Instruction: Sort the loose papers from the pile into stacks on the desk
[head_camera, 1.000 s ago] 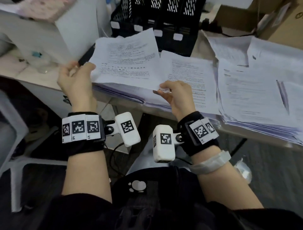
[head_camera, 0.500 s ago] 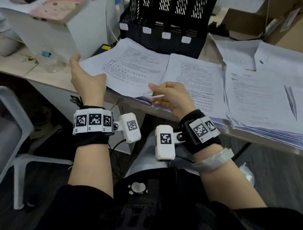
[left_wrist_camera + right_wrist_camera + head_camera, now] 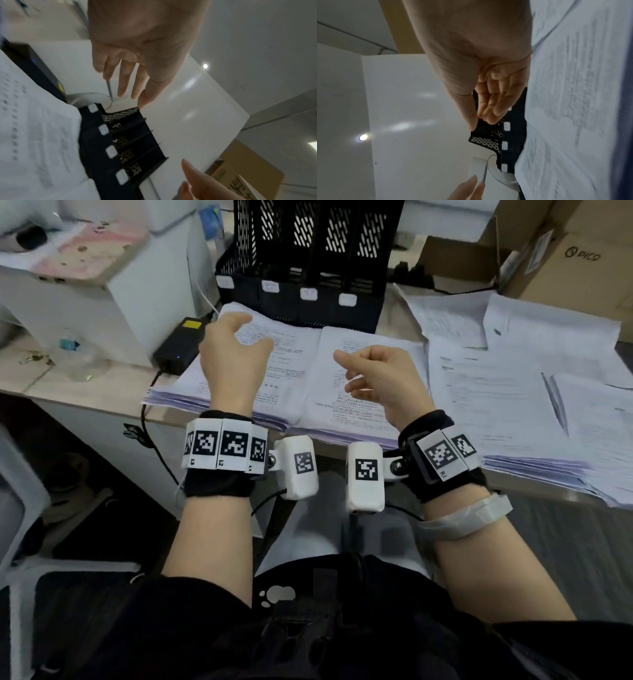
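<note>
Printed papers lie in stacks along the desk's front edge. My left hand [image 3: 233, 354] hovers over the left stack [image 3: 291, 361], and the left wrist view shows that hand [image 3: 133, 81] empty with straight fingers above the blurred sheet [image 3: 34, 135]. Above the middle stack [image 3: 356, 419] hangs my right hand [image 3: 373, 374], its fingers loosely curled. The right wrist view shows the same hand [image 3: 488, 108] holding nothing beside the paper [image 3: 573, 108]. A wider, untidy pile of papers [image 3: 496, 405] covers the right of the desk.
A black mesh file organizer [image 3: 308, 251] stands right behind the two stacks. A black power adapter [image 3: 185, 340] with its cable lies left of them, near a clear bottle [image 3: 78, 354] and a white box [image 3: 85, 285]. Cardboard boxes [image 3: 565, 251] stand at the back right.
Both hands held a printed sheet by its edges, laid it on the left stack and let go. They now hover empty above the stacks.
</note>
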